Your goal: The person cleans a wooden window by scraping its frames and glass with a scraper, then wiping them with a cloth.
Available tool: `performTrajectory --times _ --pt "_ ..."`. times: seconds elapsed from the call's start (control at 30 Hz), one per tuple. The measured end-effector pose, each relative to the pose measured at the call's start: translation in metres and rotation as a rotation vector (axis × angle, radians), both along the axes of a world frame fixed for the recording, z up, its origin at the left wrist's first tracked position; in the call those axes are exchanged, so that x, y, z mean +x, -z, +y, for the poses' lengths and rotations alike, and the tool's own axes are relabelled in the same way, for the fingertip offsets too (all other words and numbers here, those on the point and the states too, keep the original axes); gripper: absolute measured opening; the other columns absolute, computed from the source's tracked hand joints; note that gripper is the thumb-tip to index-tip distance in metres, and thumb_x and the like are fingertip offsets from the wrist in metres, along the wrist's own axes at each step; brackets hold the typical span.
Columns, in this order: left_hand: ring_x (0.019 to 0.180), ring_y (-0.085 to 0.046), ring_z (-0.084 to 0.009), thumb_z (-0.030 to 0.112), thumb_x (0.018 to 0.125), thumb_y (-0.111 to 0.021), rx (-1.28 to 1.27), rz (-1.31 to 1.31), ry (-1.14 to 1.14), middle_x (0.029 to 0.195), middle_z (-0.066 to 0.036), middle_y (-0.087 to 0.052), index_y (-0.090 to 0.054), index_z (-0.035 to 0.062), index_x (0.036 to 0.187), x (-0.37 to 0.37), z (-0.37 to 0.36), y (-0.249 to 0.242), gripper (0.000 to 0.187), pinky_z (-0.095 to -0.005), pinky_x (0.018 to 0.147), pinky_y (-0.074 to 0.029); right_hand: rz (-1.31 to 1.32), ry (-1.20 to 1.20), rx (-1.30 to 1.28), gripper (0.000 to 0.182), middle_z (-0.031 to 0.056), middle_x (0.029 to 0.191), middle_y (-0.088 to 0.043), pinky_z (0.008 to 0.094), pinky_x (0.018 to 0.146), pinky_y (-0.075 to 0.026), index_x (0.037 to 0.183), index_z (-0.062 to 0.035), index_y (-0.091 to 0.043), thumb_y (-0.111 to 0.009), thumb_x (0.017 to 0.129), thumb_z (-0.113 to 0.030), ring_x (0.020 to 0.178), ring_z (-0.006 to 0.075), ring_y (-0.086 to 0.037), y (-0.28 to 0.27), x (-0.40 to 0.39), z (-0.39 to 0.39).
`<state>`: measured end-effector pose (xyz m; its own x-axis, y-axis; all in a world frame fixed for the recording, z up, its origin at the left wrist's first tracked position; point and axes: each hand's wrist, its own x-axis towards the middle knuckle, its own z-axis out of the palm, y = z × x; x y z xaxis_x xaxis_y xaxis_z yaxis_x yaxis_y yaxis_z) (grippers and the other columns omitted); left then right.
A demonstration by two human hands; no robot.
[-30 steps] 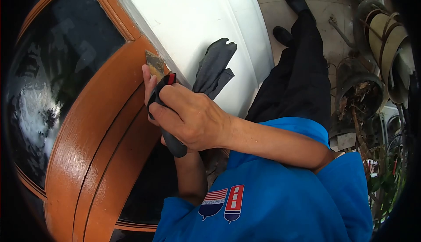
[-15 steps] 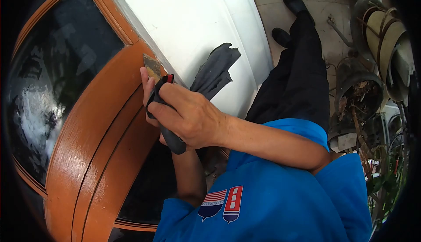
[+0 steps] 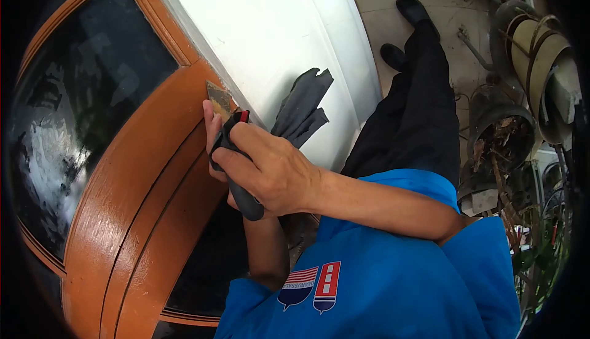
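Note:
My right hand [image 3: 270,170] is closed around the dark handle of a scraper [image 3: 247,202], which has a red part near its blade. The stained, pointed metal blade [image 3: 219,98] shows above my fingers, in front of the orange-brown wooden frame. Behind it is my left hand [image 3: 213,124], mostly hidden by the right one, its fingertips lying along the blade and handle. A dark grey cloth [image 3: 301,108] with ragged ends sticks out from behind my right hand. It appears gripped in the left hand, though the grip itself is covered.
At the left is the varnished wooden frame [image 3: 129,216] with dark glass panes [image 3: 92,93]. A white wall or ledge [image 3: 258,25] stands beside it. My legs and black shoes [image 3: 413,10] are on the tiled floor. Pots [image 3: 501,121], dry branches and plants crowd the right side.
Both hands and the scraper have shifted slightly right and down in view. The cloth's loose ends have swung and spread a little. My body stays nearly in place.

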<state>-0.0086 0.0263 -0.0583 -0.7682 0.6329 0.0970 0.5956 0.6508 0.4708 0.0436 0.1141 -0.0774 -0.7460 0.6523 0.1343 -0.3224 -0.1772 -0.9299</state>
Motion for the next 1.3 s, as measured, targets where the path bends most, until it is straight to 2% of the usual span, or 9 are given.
performTrajectory --times 0.37,0.87,0.97,1.17,1.23,1.27,1.3 --pt "0.134 -0.049 -0.0418 0.022 0.108 -0.042 0.009 0.005 -0.011 0.147 -0.032 -0.043 -0.043 -0.0033 0.135 0.001 0.003 -0.01 0.037 -0.0501 0.11 -0.045 -0.009 0.002 0.041 0.026 0.0109 0.08 -0.047 0.0327 0.057 -0.051 0.095 0.0037 -0.064 -0.075 0.074 -0.006 0.07 0.0234 -0.056 -0.002 -0.008 0.003" --pt "0.13 -0.053 -0.0424 0.017 0.107 -0.045 -0.001 0.041 0.001 0.145 -0.032 -0.045 -0.043 -0.0038 0.133 -0.006 0.001 -0.003 0.034 -0.0487 0.106 -0.05 0.018 -0.043 0.015 0.029 0.0117 0.082 -0.047 0.0355 0.062 -0.052 0.096 0.0028 -0.063 -0.076 0.071 -0.005 0.074 0.0263 -0.056 -0.001 -0.008 0.004" --pt "0.13 -0.054 -0.0425 0.016 0.107 -0.046 0.005 0.051 0.004 0.145 -0.032 -0.046 -0.043 -0.0039 0.133 -0.008 0.0 -0.001 0.033 -0.0484 0.105 -0.051 0.059 -0.01 -0.003 0.033 0.0122 0.085 -0.047 0.0364 0.063 -0.052 0.1 0.0023 -0.063 -0.077 0.071 -0.005 0.075 0.027 -0.057 0.002 -0.015 0.004" --pt "0.128 -0.055 -0.0428 0.015 0.106 -0.047 -0.02 0.126 0.099 0.144 -0.033 -0.046 -0.043 -0.0041 0.132 -0.015 -0.012 0.002 0.032 -0.0478 0.104 -0.053 0.164 -0.185 -0.174 0.05 0.0136 0.088 -0.05 0.0384 0.073 -0.052 0.117 0.0031 -0.061 -0.081 0.074 -0.013 0.077 0.0307 -0.058 0.013 0.004 0.014" --pt "0.128 -0.055 -0.0429 0.014 0.106 -0.047 -0.017 0.174 0.114 0.143 -0.033 -0.047 -0.043 -0.0042 0.132 -0.018 -0.012 0.001 0.032 -0.0476 0.103 -0.053 0.097 -0.218 -0.215 0.054 0.0145 0.091 -0.054 0.0371 0.077 -0.051 0.123 0.0028 -0.06 -0.082 0.077 -0.015 0.081 0.0297 -0.06 0.024 0.024 0.027" --pt "0.126 -0.057 -0.0423 0.011 0.105 -0.048 0.004 0.188 0.044 0.142 -0.033 -0.047 -0.043 -0.0043 0.13 -0.013 -0.007 -0.001 0.03 -0.0455 0.101 -0.055 0.061 -0.238 -0.239 0.056 0.0149 0.093 -0.056 0.0364 0.079 -0.051 0.126 0.0026 -0.059 -0.082 0.078 -0.016 0.083 0.0292 -0.061 0.026 0.029 0.03" --pt "0.124 -0.058 -0.0417 0.008 0.104 -0.05 0.026 0.199 -0.026 0.141 -0.033 -0.048 -0.042 -0.0045 0.128 -0.009 -0.001 -0.004 0.028 -0.0434 0.098 -0.058 -0.023 -0.188 -0.266 0.055 0.0146 0.099 -0.062 0.0325 0.08 -0.051 0.129 0.0026 -0.059 -0.08 0.084 -0.019 0.09 0.0218 -0.063 0.037 0.029 0.02"
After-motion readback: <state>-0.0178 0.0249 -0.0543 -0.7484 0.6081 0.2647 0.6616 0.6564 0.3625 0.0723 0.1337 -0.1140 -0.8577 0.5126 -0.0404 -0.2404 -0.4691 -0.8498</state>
